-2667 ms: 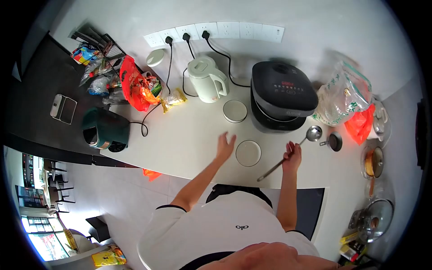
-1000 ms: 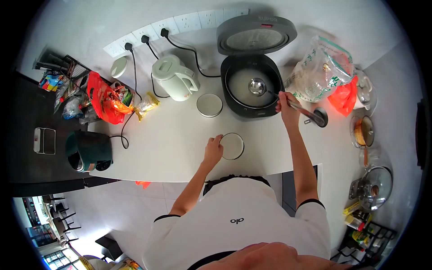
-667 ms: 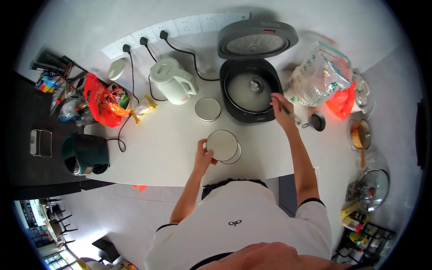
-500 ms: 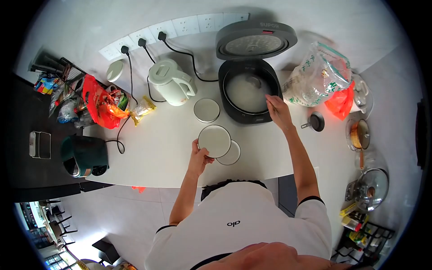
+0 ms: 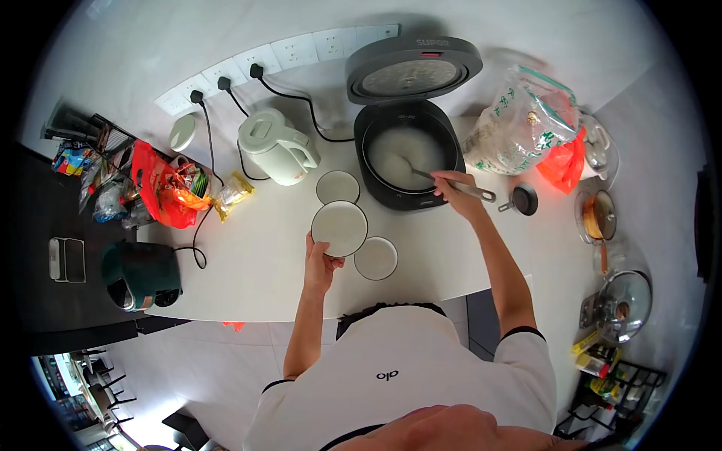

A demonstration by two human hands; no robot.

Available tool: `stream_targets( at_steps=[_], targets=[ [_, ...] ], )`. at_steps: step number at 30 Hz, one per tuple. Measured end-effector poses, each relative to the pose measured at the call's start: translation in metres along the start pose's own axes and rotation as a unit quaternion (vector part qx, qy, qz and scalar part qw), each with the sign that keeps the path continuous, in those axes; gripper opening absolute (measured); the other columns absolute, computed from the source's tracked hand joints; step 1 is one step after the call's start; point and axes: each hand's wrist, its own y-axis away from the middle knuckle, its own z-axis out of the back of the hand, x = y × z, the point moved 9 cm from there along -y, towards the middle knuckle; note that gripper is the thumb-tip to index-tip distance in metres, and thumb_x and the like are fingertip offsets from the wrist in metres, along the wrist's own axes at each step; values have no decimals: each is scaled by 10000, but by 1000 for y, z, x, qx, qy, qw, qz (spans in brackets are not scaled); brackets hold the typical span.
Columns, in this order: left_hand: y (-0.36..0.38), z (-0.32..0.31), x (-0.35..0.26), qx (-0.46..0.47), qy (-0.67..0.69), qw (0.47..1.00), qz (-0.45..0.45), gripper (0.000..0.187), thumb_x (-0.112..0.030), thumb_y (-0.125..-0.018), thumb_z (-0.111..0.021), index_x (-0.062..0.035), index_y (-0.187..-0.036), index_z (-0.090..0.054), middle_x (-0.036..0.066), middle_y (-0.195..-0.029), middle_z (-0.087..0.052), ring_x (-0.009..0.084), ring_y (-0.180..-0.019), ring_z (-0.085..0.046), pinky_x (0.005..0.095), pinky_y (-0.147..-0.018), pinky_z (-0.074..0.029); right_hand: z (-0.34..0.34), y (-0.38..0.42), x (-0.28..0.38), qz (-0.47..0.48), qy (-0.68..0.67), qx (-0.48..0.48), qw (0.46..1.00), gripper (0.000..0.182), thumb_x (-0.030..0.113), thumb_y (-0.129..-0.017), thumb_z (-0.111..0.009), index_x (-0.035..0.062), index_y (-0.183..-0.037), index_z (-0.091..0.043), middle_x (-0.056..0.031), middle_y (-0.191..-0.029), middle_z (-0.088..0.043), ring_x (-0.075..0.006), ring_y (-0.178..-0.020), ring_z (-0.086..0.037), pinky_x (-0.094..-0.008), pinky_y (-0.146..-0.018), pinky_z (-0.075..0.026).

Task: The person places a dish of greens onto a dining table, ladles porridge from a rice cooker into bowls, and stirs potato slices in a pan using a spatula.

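My left hand (image 5: 322, 264) is closed on the rim of a white bowl (image 5: 340, 228) with a dark edge, held above the counter. Two similar bowls stand on the counter: one bowl (image 5: 338, 187) behind the held one, partly covered by it, and another bowl (image 5: 376, 258) to its right. My right hand (image 5: 456, 194) grips the handle of a metal ladle (image 5: 477, 192). Its head is down in the whitish, soupy contents (image 5: 406, 154) of a dark rice cooker (image 5: 413, 198), mostly hidden there. The cooker's lid (image 5: 414, 69) stands raised.
A pale kettle (image 5: 277, 146) stands left of the cooker, its cord near the wall sockets. Right of the cooker are a clear plastic bag (image 5: 519, 124) and a small dark pan (image 5: 524, 199). Red bags (image 5: 162, 192) and a green appliance (image 5: 143, 270) sit at the left.
My right hand has shifted with the ladle, whose handle now tilts right and whose head has sunk into the contents. My left hand has carried its bowl slightly left, uncovering the right bowl.
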Motion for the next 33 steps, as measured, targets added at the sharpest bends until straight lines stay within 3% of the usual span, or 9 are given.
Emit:
stream_targets(
  at_steps=[4,10,12,14,16,19,22,28,33],
  targets=[
    [2,-3,-5,-3,0,1000,-1,440,-132,-829,-446,-71,-1250,-335,124,-919,-580,177,-541,-559,259,-461,-462,25,16,38,99,71,36,992,182,81,-897,-605,-10,-1045,-657,-64,-829,-653,-104,-678,-625,-224,-565,-475],
    [-2,-4,-4,-1,-9,1000,-6,443,-115,-834,-437,-64,-1260,-325,122,-897,-585,180,-527,-558,251,-454,-461,29,31,82,297,262,-25,918,224,31,-882,-589,11,-1103,-617,-85,-806,-618,-177,-708,-595,-261,-644,-468],
    [-3,-5,-4,8,-6,1000,-13,439,-110,-835,-437,-62,-1257,-326,123,-894,-587,183,-525,-560,250,-451,-464,40,5,12,-12,63,6,998,217,16,-887,-576,20,-1100,-618,-75,-800,-616,-172,-699,-590,-260,-644,-467],
    [-5,-5,-3,9,-18,1000,-11,494,-160,-835,-480,-61,-1292,-323,119,-955,-579,166,-557,-566,240,-450,-477,39,1,-9,-40,55,-11,998,169,39,-898,-579,25,-1058,-630,-60,-769,-601,-152,-673,-577,-260,-622,-457],
    [-4,-6,-6,7,-20,1000,-15,486,-158,-839,-479,-62,-1289,-323,118,-956,-580,164,-557,-566,240,-451,-480,30,15,24,216,243,-75,943,115,103,-913,-598,26,-978,-653,-39,-712,-573,-117,-630,-555,-260,-580,-440],
    [-1,-11,-14,3,-15,1000,-25,411,-101,-850,-432,-66,-1246,-328,118,-899,-589,174,-527,-562,250,-454,-473,39,16,9,221,45,-163,960,152,142,-909,-603,5,-938,-663,-35,-681,-592,-97,-583,-545,-249,-553,-438],
    [-3,-12,-16,6,-23,999,-32,401,-100,-863,-431,-71,-1250,-328,113,-906,-591,167,-537,-563,247,-460,-473,44,12,-26,-16,-94,-146,985,160,140,-895,-613,-9,-903,-671,-59,-705,-623,-115,-570,-564,-253,-527,-446],
    [-7,-25,-24,23,-44,998,-35,409,-159,-918,-461,-71,-1289,-311,108,-926,-595,151,-564,-570,241,-490,-488,46,14,-51,-112,-262,-145,947,203,126,-850,-598,-50,-939,-643,-113,-714,-630,-142,-578,-585,-243,-499,-435],
    [-18,-36,-31,29,-69,997,-32,465,-209,-938,-506,-67,-1323,-287,111,-932,-595,147,-582,-582,252,-525,-512,47,22,-43,-90,-287,-158,941,240,147,-841,-587,-62,-951,-629,-121,-716,-630,-148,-570,-582,-248,-499,-436]
  ],
)
